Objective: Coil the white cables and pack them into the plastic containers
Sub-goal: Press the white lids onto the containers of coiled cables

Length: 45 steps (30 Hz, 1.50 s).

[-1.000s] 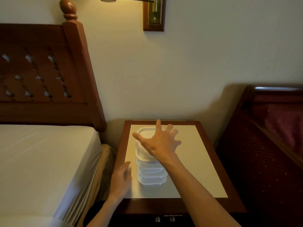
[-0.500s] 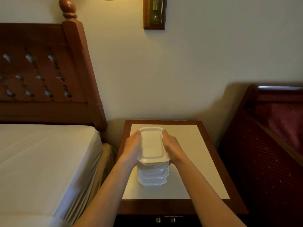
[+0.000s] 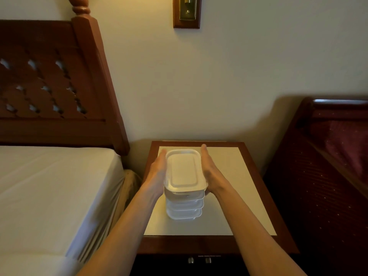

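Note:
A stack of several white plastic containers (image 3: 184, 213) with lids stands on the cream top of the bedside table (image 3: 235, 176). The top container (image 3: 184, 172) sits between my two hands, its lid facing up. My left hand (image 3: 158, 172) presses flat along its left side, fingers straight and pointing away from me. Along the right side lies my right hand (image 3: 209, 172), also with straight fingers. No white cable is in view.
A bed with a white sheet (image 3: 49, 186) and a carved wooden headboard (image 3: 49, 86) lies left of the table. A dark red upholstered bench (image 3: 328, 166) stands to the right. A brass lamp mount (image 3: 186, 11) hangs on the wall above.
One second ago my right hand hovered spread over the stack and my left rested at the table edge. Both hands have since come to the sides of the top container.

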{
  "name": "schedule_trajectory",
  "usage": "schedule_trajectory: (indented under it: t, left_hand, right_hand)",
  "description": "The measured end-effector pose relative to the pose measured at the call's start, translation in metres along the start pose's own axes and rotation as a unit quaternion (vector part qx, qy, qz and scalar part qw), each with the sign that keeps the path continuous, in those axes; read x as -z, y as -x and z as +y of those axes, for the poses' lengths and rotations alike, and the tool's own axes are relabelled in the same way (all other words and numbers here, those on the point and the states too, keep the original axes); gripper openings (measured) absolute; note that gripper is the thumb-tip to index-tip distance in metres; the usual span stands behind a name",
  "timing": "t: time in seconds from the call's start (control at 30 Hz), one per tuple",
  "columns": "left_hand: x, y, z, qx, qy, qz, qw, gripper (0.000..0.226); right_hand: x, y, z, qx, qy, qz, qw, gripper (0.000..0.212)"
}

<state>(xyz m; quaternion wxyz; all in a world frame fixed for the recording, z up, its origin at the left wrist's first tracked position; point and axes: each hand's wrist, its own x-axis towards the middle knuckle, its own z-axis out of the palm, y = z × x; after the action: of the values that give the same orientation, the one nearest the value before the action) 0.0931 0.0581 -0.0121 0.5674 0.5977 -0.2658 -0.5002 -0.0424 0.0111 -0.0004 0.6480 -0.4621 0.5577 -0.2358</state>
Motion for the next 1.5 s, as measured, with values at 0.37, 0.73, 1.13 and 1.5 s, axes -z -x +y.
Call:
schedule_trajectory:
  t: [0.37, 0.73, 1.13, 1.5]
  left_hand:
    - [0.034, -0.024, -0.068, 0.0, -0.124, -0.021, 0.992, 0.02]
    - [0.064, -0.033, -0.106, -0.017, -0.069, 0.038, 0.997, 0.022]
    - [0.077, -0.064, -0.12, -0.02, -0.035, 0.084, 0.996, 0.037]
    - [0.063, -0.155, -0.085, -0.026, 0.007, 0.107, 0.994, 0.041]
  right_hand:
    - [-0.026, 0.048, 0.148, -0.051, -0.184, 0.147, 0.97, 0.034]
    - [-0.014, 0.022, 0.139, -0.002, -0.103, 0.1, 0.99, 0.021]
    - [0.009, -0.08, 0.083, 0.087, 0.017, 0.184, 0.979, 0.023]
    - [0.002, -0.19, 0.023, 0.077, 0.041, 0.172, 0.981, 0.016]
